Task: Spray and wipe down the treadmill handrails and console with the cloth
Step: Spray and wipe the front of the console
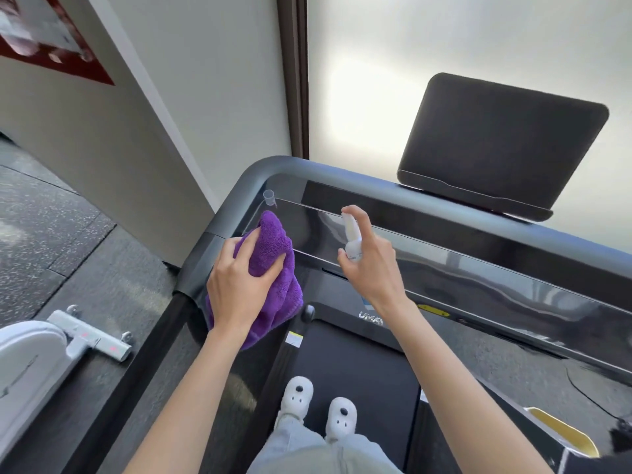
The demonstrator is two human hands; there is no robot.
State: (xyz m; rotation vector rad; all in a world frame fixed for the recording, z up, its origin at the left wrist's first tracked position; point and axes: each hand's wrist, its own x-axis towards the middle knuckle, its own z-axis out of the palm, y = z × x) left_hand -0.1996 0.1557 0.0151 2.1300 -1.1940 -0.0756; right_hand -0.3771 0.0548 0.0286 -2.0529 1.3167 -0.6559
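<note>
From the head view, the person stands on the treadmill belt (pixel 352 364) in white slippers (pixel 318 405), facing the front of the machine. The left hand (pixel 239 285) grips a bunched purple cloth (pixel 270 268), fingers curled into its folds, and holds it against the left corner where the grey handrail (pixel 222 213) bends toward the front bar. The right hand (pixel 369 261) is wrapped round a small white spray bottle (pixel 353 239), index finger on top of the nozzle, held just above the glossy black console panel (pixel 444 268) and aimed roughly at its left part. The bottle is opaque, so how much liquid it holds cannot be told. A clear little cap or cup (pixel 269 196) sits at the panel's far left corner; it seems empty, though it is too small to be sure. A dark tablet holder (pixel 496 142) stands up behind the front bar. No wet streaks or droplets can be made out on the panel, so it looks as though the job is at an early stage: the left corner is being sprayed and wiped, while the rest of the console, the front bar and the right handrail probably remain to be done.
</note>
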